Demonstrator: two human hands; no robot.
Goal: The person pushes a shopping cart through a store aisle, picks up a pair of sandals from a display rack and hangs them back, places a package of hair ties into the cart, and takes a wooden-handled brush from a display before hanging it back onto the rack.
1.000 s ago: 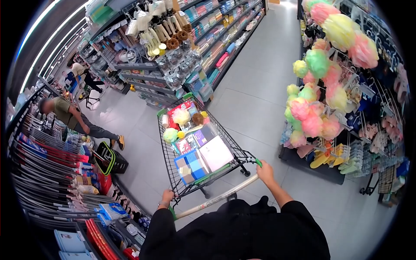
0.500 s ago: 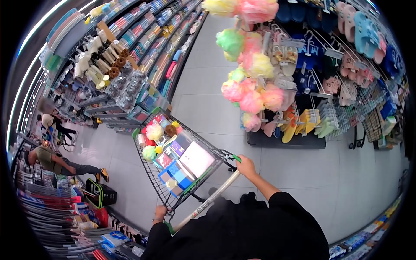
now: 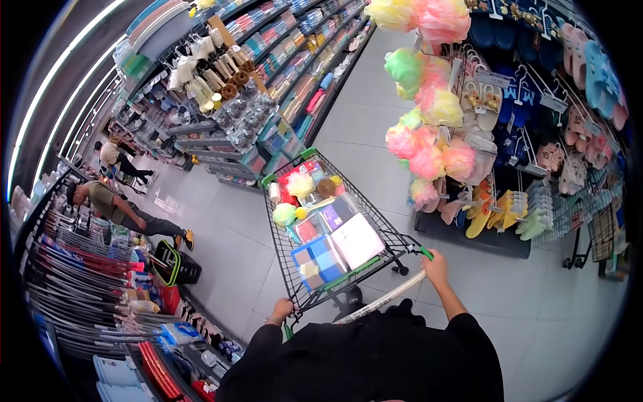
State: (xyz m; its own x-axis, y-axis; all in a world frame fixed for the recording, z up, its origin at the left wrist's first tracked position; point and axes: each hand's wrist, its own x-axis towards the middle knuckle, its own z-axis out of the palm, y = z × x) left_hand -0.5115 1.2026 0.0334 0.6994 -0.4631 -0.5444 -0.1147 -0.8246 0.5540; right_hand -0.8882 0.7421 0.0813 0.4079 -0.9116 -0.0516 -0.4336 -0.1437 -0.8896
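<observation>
A black wire shopping cart (image 3: 281, 258) with green corners stands in front of me. My right hand (image 3: 435, 268) is closed on the right end of the cart's handle (image 3: 395, 293), by its green part. My left hand (image 3: 282, 309) is closed at the cart's near left corner, its fingers partly hidden. Inside the cart lie a white-pink box (image 3: 357, 241), a blue and brown pack (image 3: 320, 262), a purple item (image 3: 336, 213), a cream puff (image 3: 300, 184), a green-yellow puff (image 3: 284, 214) and a brown puff (image 3: 327, 187).
Shelves with hanging brushes (image 3: 201, 74) stand ahead left. Bath puffs (image 3: 429, 151) and slippers (image 3: 495, 208) hang at right. A person (image 3: 117, 208) bends at the left shelf near a black basket (image 3: 175, 264); another person (image 3: 114, 157) is farther back. Grey floor (image 3: 368, 134) runs ahead.
Since half a second ago the view has swung back left, so shelves, cart and hanging puffs appear farther right. The cart has turned slightly with my hands still on it.
</observation>
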